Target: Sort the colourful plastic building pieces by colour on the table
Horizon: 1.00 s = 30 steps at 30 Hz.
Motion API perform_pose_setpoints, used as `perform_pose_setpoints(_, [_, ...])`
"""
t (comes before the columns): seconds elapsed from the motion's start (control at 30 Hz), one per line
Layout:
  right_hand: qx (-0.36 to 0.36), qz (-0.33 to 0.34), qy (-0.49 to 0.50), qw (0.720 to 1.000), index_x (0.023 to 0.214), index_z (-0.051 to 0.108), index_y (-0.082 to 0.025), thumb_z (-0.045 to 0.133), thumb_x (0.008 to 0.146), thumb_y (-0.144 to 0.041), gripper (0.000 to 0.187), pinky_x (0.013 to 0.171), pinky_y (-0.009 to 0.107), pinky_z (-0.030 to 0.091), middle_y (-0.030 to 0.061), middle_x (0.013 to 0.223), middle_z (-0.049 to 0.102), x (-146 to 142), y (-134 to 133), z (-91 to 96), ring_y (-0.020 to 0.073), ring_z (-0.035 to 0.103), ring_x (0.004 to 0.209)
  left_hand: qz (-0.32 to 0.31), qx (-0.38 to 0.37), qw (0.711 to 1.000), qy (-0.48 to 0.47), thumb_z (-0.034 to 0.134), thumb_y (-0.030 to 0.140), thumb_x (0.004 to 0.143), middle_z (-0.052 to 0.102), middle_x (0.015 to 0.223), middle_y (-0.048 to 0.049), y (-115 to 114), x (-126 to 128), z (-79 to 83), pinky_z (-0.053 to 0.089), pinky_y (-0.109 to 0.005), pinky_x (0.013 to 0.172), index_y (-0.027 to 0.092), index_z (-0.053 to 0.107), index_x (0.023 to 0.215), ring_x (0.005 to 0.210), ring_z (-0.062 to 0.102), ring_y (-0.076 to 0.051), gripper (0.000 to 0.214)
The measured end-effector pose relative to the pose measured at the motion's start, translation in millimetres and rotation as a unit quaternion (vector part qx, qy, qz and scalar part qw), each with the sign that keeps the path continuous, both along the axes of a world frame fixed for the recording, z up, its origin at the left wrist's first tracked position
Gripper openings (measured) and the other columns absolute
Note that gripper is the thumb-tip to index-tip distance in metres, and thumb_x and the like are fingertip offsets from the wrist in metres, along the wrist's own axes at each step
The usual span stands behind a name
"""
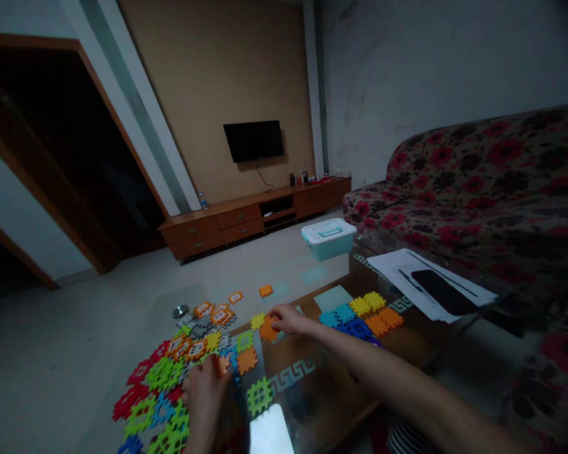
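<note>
My right hand (288, 319) reaches over the glass table, its fingers pinched at the edge of an orange interlocking plastic tile (267, 330). A yellow tile (257, 321) lies just beyond that tile. Over the loose pile, my left hand (205, 386) is closed, with another orange tile (224, 364) at its fingertips; part of its grip is hidden. Near it lie a green window-shaped tile (245, 342), an orange tile (247, 361) and a larger green window tile (259, 396). Red, green, blue, grey and orange tiles spread around my left hand.
At the right are sorted yellow tiles (366, 304), orange tiles (384, 321) and blue tiles (355, 328). Papers (397, 268) carry a black phone (442, 292) and pens. A lidded teal box (330, 239) stands beyond, and a round metal object (180, 311) lies by the pile.
</note>
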State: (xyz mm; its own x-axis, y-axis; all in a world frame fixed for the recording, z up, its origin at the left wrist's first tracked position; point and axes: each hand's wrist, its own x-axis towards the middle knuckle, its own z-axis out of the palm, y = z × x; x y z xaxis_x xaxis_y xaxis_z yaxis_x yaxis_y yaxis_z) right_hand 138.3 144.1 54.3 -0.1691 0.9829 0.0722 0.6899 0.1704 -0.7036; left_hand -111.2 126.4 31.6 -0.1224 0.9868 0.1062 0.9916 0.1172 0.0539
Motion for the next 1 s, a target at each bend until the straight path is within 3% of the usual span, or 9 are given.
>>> perform_pose_setpoints(0.1, [0.008, -0.083, 0.08, 0.993, 0.122, 0.061, -0.019, 0.056, 0.073, -0.008, 0.05, 0.073, 0.027, 0.049, 0.0037, 0.095, 0.069, 58, -29, 4.0, 0.0167, 0.062, 0.083, -0.067, 0.043, 0.997, -0.015, 0.047, 0.029, 0.089, 0.061, 0.115, -0.0135, -5, 14, -6.7, 0.043, -0.037, 0.083, 0.016, 0.055, 0.122, 0.108, 0.056, -0.029, 0.036])
perform_pose_setpoints(0.2, [0.036, -0.188, 0.182, 0.964, 0.116, 0.064, -0.016, 0.055, 0.074, -0.01, 0.043, 0.074, 0.027, 0.051, 0.0045, 0.093, 0.068, 140, -70, 4.6, 0.0165, 0.062, 0.083, -0.174, 0.104, 0.977, -0.06, 0.049, 0.026, 0.087, 0.062, 0.118, -0.0115, -18, 46, -17.9, 0.043, -0.039, 0.085, 0.019, 0.057, 0.12, 0.11, 0.055, -0.028, 0.035])
perform_pose_setpoints(0.3, [0.044, -0.309, 0.236, 0.92, 0.105, 0.066, -0.017, 0.056, 0.071, -0.011, 0.035, 0.067, 0.025, 0.051, 0.0018, 0.083, 0.066, 215, -110, -3.7, 0.0152, 0.062, 0.074, -0.302, 0.164, 0.932, -0.117, 0.053, 0.025, 0.084, 0.064, 0.117, -0.0092, -36, 104, -25.7, 0.042, -0.039, 0.091, 0.021, 0.059, 0.119, 0.109, 0.057, -0.026, 0.036])
perform_pose_setpoints(0.4, [0.035, -0.38, 0.248, 0.89, 0.096, 0.065, -0.018, 0.058, 0.07, -0.011, 0.028, 0.056, 0.023, 0.048, -0.0022, 0.071, 0.06, 258, -134, -20.3, 0.0135, 0.059, 0.061, -0.382, 0.165, 0.898, -0.14, 0.052, 0.016, 0.083, 0.063, 0.12, -0.0081, -59, 181, -25.6, 0.041, -0.037, 0.092, 0.021, 0.058, 0.121, 0.112, 0.056, -0.024, 0.039])
perform_pose_setpoints(0.53, [0.025, -0.39, 0.227, 0.892, 0.094, 0.065, -0.018, 0.059, 0.068, -0.011, 0.028, 0.053, 0.024, 0.048, -0.0018, 0.072, 0.061, 272, -142, -43.2, 0.0134, 0.059, 0.058, -0.418, 0.099, 0.891, -0.147, 0.054, 0.011, 0.08, 0.063, 0.121, -0.0064, -84, 279, -15.7, 0.036, -0.038, 0.097, 0.023, 0.06, 0.118, 0.114, 0.054, -0.024, 0.04])
perform_pose_setpoints(0.63, [0.036, -0.392, 0.17, 0.904, 0.095, 0.067, -0.019, 0.06, 0.068, -0.011, 0.029, 0.065, 0.027, 0.052, 0.0019, 0.081, 0.066, 272, -139, -56.4, 0.0169, 0.064, 0.071, -0.425, 0.022, 0.895, -0.131, 0.054, 0.012, 0.082, 0.061, 0.123, -0.0077, -87, 325, -9.7, 0.034, -0.038, 0.098, 0.021, 0.059, 0.117, 0.115, 0.052, -0.025, 0.037])
perform_pose_setpoints(0.77, [0.053, -0.385, 0.112, 0.915, 0.097, 0.068, -0.017, 0.06, 0.069, -0.008, 0.03, 0.082, 0.031, 0.052, 0.0068, 0.091, 0.069, 272, -133, -73.4, 0.0199, 0.065, 0.087, -0.409, -0.024, 0.907, -0.096, 0.053, 0.015, 0.084, 0.062, 0.121, -0.0093, -78, 348, -14.9, 0.033, -0.041, 0.097, 0.019, 0.061, 0.113, 0.114, 0.051, -0.027, 0.031])
perform_pose_setpoints(1.0, [0.051, -0.377, 0.069, 0.922, 0.1, 0.069, -0.017, 0.058, 0.071, -0.007, 0.032, 0.081, 0.03, 0.051, 0.0075, 0.095, 0.07, 269, -123, -92.6, 0.0195, 0.065, 0.087, -0.432, -0.033, 0.9, -0.053, 0.052, 0.013, 0.083, 0.06, 0.121, -0.0097, -71, 347, -32.5, 0.033, -0.043, 0.098, 0.019, 0.063, 0.109, 0.115, 0.049, -0.028, 0.029])
